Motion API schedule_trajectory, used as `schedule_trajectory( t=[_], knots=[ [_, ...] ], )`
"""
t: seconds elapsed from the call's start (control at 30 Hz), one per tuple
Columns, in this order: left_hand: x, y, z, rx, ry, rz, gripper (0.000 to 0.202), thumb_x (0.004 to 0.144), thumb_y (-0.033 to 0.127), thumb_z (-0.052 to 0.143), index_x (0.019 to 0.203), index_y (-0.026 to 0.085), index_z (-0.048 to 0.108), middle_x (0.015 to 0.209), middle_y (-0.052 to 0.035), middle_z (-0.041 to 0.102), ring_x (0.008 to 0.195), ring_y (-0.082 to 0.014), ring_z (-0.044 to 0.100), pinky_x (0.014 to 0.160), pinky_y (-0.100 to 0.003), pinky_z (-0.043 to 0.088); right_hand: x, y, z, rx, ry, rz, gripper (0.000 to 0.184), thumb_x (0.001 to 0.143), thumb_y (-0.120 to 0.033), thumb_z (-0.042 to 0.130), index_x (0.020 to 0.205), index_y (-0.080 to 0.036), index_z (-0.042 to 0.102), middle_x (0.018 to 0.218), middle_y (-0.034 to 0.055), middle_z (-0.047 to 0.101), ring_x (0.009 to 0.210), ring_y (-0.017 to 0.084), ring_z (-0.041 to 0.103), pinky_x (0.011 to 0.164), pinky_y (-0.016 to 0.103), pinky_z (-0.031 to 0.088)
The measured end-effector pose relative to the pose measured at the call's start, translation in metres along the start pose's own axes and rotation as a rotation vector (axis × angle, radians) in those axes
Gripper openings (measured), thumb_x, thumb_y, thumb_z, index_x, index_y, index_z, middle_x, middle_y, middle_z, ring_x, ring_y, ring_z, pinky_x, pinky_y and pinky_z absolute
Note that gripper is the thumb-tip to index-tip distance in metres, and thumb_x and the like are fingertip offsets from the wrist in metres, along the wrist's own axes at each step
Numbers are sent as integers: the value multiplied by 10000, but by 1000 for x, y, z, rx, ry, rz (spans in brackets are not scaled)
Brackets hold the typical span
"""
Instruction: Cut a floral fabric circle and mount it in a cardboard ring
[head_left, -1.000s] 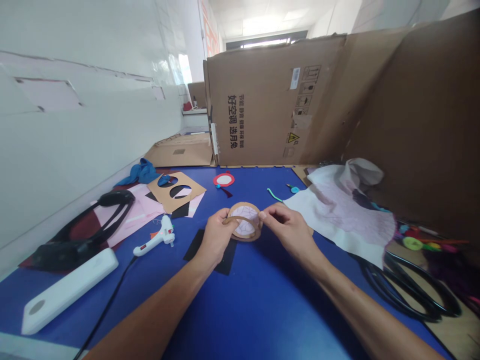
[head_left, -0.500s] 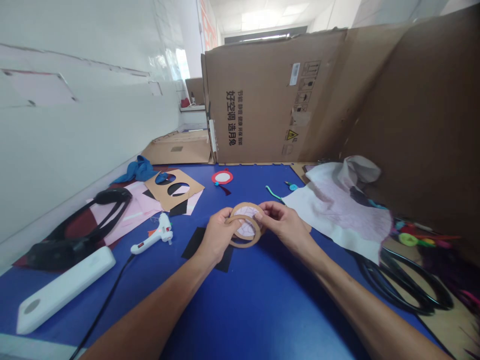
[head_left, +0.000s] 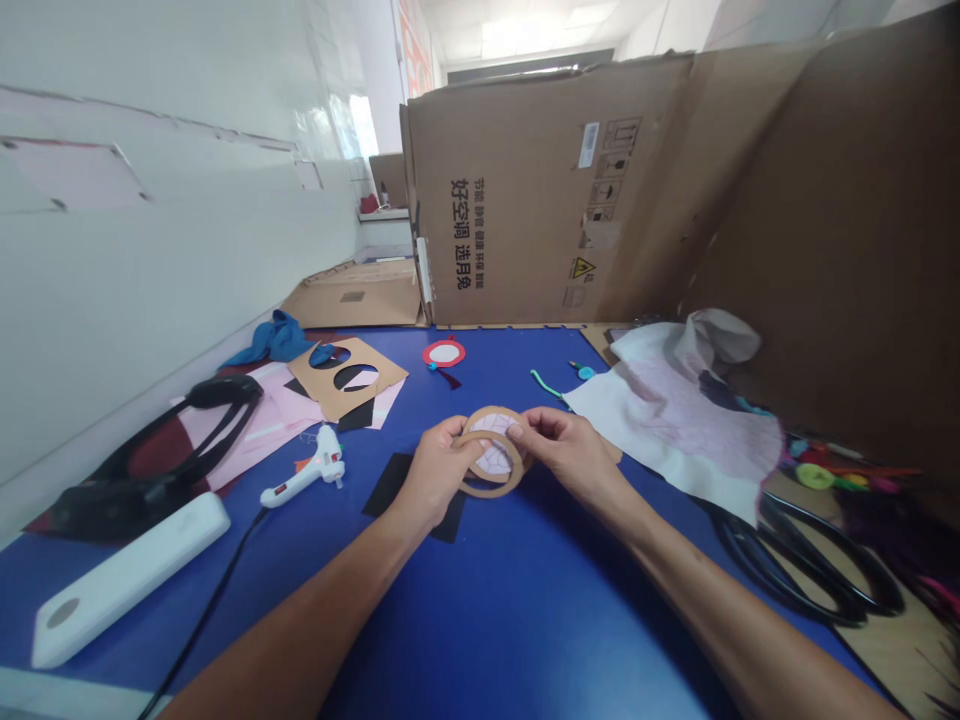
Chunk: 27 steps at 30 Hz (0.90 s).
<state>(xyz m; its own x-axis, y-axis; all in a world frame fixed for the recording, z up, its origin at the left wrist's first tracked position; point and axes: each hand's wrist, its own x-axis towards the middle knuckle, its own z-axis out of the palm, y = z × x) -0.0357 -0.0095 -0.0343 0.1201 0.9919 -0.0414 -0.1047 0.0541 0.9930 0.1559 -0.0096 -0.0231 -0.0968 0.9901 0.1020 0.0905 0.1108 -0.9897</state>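
Observation:
In the head view, my left hand (head_left: 433, 470) pinches a brown cardboard ring (head_left: 489, 491) between thumb and fingers. Just behind this ring is a second round cardboard piece (head_left: 491, 411), whose white centre (head_left: 492, 431) carries thin purple lines. The thumb and fingers of my right hand (head_left: 568, 447) are closed on the right edge of that rear piece. Both pieces overlap, held above the blue table; whether they touch is hard to tell. Under my left wrist lies a black square sheet (head_left: 388, 482).
To the left are a white glue gun (head_left: 311, 470) with a cord, a long white device (head_left: 131, 580), black headphones (head_left: 217, 395) and a cardboard sheet with round holes (head_left: 330, 395). A red-rimmed disc (head_left: 443, 352) lies ahead. White cloth (head_left: 675, 430) and large black-handled scissors (head_left: 825, 560) sit right.
Almost nothing differs. Both hands keep their grip, and the two cardboard pieces have shifted only very slightly.

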Motion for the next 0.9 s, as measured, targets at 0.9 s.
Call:
schedule_trajectory(
  t=[0.9],
  knots=[
    [2, 0, -1, 17, 82, 30, 279, 745, 343, 822, 929, 166, 710, 833, -33, 750, 704, -162, 673, 703, -292, 548, -13, -12, 6, -399, 62, -100, 277, 871, -451, 652, 764, -205, 722, 665, -15, 586, 617, 166, 498, 589, 303, 349]
  ],
)
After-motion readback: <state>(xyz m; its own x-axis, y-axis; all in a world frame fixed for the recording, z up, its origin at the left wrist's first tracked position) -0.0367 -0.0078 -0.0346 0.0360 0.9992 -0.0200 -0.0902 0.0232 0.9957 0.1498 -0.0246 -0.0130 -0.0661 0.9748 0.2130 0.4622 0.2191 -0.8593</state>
